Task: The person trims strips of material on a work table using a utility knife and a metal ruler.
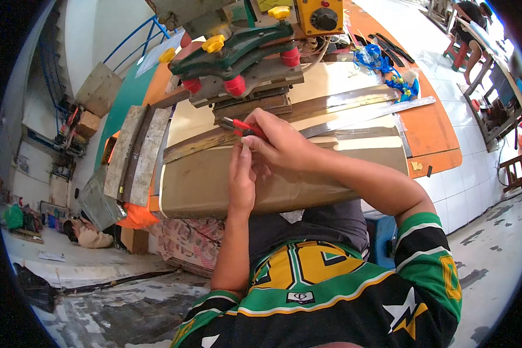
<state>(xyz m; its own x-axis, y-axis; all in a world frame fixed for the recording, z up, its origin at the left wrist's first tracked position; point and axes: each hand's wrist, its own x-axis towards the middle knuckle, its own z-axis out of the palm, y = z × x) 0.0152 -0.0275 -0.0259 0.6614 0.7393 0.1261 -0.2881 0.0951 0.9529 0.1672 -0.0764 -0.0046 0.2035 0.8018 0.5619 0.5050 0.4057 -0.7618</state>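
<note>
My right hand (275, 142) is wrapped round a small red and black tool (250, 130) with a metal tip that points up and left. Close below it, my left hand (242, 177) has its fingers pinched together near the tool's lower side; what they hold is too small to make out. Both hands are over the brown padded board (307, 185) at the table's front. Just beyond them stands a green metal clamp press (232, 58) with yellow knobs and red feet.
Wooden strips (342, 101) and a metal ruler (414, 105) lie across the orange table (441, 139). Grey metal plates (124, 152) are at the left. Blue wrapping (372, 58) lies at the back right. A person (474, 35) is at a far bench.
</note>
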